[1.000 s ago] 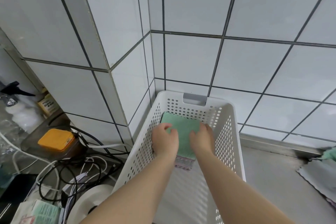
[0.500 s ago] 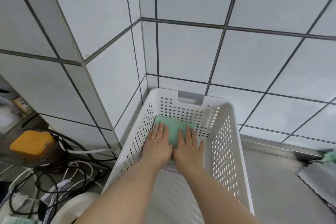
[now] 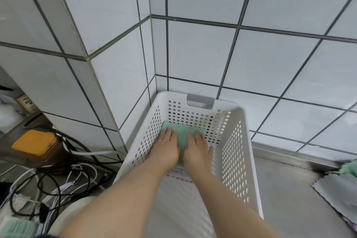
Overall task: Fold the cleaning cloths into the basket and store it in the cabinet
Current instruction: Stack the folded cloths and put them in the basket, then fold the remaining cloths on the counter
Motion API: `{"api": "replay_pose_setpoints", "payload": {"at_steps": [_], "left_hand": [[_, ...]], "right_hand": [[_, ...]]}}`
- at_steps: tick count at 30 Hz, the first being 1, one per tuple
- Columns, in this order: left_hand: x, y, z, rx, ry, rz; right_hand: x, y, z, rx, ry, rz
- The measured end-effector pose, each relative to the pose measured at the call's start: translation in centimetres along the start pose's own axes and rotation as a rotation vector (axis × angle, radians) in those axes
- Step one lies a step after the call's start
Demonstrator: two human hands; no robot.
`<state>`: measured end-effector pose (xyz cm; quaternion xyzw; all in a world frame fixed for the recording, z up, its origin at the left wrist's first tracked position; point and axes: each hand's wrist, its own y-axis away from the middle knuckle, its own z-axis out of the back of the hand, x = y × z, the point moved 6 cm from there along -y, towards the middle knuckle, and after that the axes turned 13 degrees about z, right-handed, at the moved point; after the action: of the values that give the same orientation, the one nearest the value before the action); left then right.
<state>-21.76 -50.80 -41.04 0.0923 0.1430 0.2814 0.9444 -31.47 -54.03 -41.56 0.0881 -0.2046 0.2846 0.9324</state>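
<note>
A white perforated basket [image 3: 234, 152] stands on the steel counter, pushed into the tiled corner. A folded green cloth [image 3: 182, 133] lies at its far end, on top of a pale cloth with a patterned edge [image 3: 179, 175]. My left hand [image 3: 167, 149] and my right hand [image 3: 197, 150] lie flat, side by side, palms down on the green cloth with fingers stretched out. Neither hand grips anything. More cloths, a grey one [image 3: 336, 192] and a green one [image 3: 350, 168], lie on the counter at the far right.
Tiled walls [image 3: 270, 60] close in behind and left of the basket. To the left sit a yellow box [image 3: 34, 142], a tangle of black and white cables [image 3: 63, 177] and a white round object [image 3: 67, 216]. Steel counter [image 3: 289, 199] stretches right of the basket.
My hands went from holding the green cloth above the basket's far end to pressing it flat on the bottom. The view has tilted and shifted left.
</note>
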Motion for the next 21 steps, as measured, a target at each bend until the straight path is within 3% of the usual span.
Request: {"api": "replay_pose_setpoints", "payload": {"at_steps": [3, 8, 13, 21], "left_hand": [[-0.4, 0.6, 3.2, -0.034, 0.205, 0.02], [-1.0, 4.6, 8.2, -0.031, 0.445, -0.038], [-1.4, 9.3, 12.0, -0.007, 0.495, -0.17], [-8.3, 19.9, 14.5, -0.02, 0.576, -0.5]], "right_hand": [[0.7, 0.3, 2.5, -0.189, -0.197, 0.0], [1.9, 2.9, 9.2, -0.301, -0.449, -0.049], [3.5, 8.9, 15.4, -0.364, -0.258, 0.12], [-2.1, 22.1, 19.8, -0.553, -0.201, -0.048]]}}
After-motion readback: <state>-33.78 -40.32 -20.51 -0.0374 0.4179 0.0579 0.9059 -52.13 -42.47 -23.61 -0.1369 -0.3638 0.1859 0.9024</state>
